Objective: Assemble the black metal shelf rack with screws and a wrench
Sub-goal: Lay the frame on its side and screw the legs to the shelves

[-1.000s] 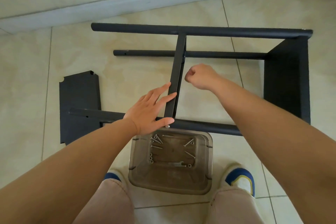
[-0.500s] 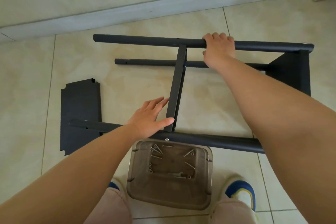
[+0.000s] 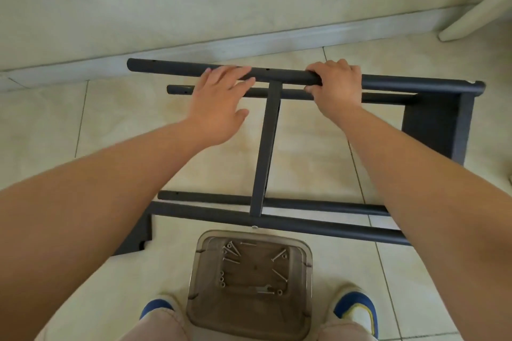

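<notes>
Nearest to the person, below both forearms and between the two blue and white shoes [image 3: 357, 310], stands a translucent brown plastic box [image 3: 249, 282] with loose silver screws [image 3: 231, 253] and a small silver wrench [image 3: 261, 289] lying inside; neither hand is near it. Just beyond the box, under the wrists, run the two near black metal tubes [image 3: 318, 227] of the half-built black metal shelf rack [image 3: 432, 124], which lies on its side on the beige tiled floor [image 3: 124, 124]. A flat black metal crossbar [image 3: 266, 152] goes from these tubes away between the two hands to the far black metal tube [image 3: 171, 68]. A loose black metal shelf panel [image 3: 138, 238] shows under the left forearm. The left hand [image 3: 219, 102] lies with its fingers spread and straight on the far tube, left of the crossbar joint. The right hand [image 3: 336, 86] has its fingers curled round the same tube, right of the joint. I judge that the step in hand is to take hold of the frame in order to turn or reposition it, not to fasten anything. The next move probably calls for the left hand to close round the tube also, so both hands can lift evenly and the crossbar joint is not twisted.
</notes>
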